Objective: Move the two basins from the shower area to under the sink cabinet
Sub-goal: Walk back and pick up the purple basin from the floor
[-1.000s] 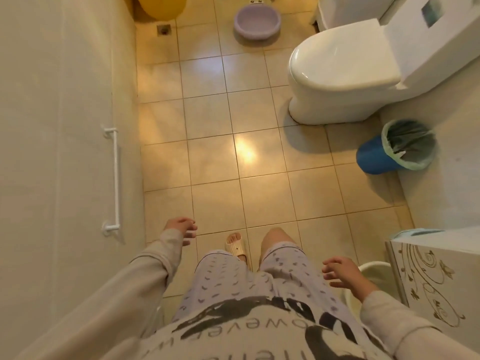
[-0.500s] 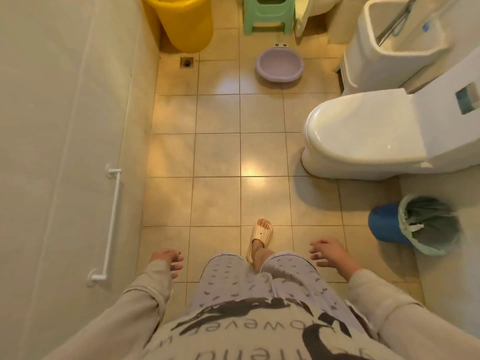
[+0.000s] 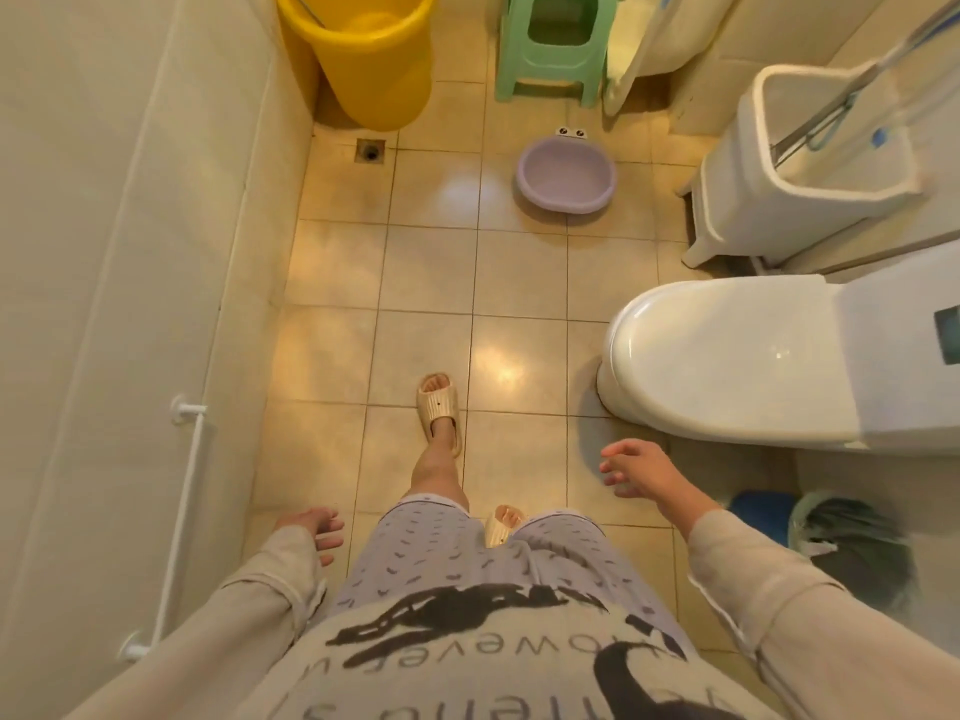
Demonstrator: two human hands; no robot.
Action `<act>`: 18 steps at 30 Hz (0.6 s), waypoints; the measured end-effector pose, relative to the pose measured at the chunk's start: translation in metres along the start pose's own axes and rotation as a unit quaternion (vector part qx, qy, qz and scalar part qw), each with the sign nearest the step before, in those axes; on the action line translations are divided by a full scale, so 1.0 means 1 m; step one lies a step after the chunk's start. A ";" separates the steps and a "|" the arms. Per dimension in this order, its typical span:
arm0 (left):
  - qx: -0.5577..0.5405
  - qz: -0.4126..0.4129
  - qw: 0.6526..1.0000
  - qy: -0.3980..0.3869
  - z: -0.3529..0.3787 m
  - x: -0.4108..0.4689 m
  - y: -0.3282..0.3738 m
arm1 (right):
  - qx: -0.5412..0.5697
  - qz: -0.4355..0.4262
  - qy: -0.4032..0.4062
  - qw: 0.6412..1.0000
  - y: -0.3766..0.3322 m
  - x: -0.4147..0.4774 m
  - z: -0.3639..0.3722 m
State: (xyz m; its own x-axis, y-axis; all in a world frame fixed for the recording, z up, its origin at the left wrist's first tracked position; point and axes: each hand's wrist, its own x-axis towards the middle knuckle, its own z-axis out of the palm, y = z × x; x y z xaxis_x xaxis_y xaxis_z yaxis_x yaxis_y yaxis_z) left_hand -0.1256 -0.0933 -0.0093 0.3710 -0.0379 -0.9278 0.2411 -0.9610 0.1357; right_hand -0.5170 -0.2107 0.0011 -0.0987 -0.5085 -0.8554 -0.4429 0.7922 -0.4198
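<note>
A lilac basin (image 3: 566,174) with cartoon eyes on its far rim lies on the tiled floor at the far end of the bathroom. A white basin (image 3: 621,65) leans upright against the far wall, right of a green stool (image 3: 553,44). My left hand (image 3: 314,530) hangs low beside my hip, fingers apart, holding nothing. My right hand (image 3: 636,467) is out in front near the toilet base, fingers spread and empty. Both hands are far from the basins.
A yellow bucket (image 3: 366,54) stands in the far left corner by a floor drain (image 3: 370,150). A white toilet (image 3: 753,356) and a white bin (image 3: 810,163) line the right side. A blue waste bin (image 3: 831,532) sits at the right. A white grab bar (image 3: 182,522) is on the left wall.
I have walked forward toward the far end; the lilac basin, bucket and stool now appear closer. The sink cabinet has dropped out of view. Both hands stay empty.
</note>
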 end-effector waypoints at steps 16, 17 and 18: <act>0.152 0.186 0.968 -0.070 0.062 -0.009 0.381 | 0.134 0.146 0.082 0.977 -0.106 0.051 0.001; 0.157 0.187 0.967 -0.078 0.066 -0.010 0.390 | 0.138 0.151 0.082 0.975 -0.113 0.056 0.000; 0.165 0.186 0.965 -0.085 0.067 -0.011 0.392 | 0.141 0.154 0.082 0.974 -0.118 0.058 -0.001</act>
State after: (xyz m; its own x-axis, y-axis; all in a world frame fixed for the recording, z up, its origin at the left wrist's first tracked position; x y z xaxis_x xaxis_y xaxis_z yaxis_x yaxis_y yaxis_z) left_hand -0.0953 -0.4880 0.0303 0.2180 -0.4138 -0.8839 -0.1895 -0.9064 0.3776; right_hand -0.4708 -0.3342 0.0012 -0.3405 -0.2605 -0.9034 -0.1092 0.9653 -0.2372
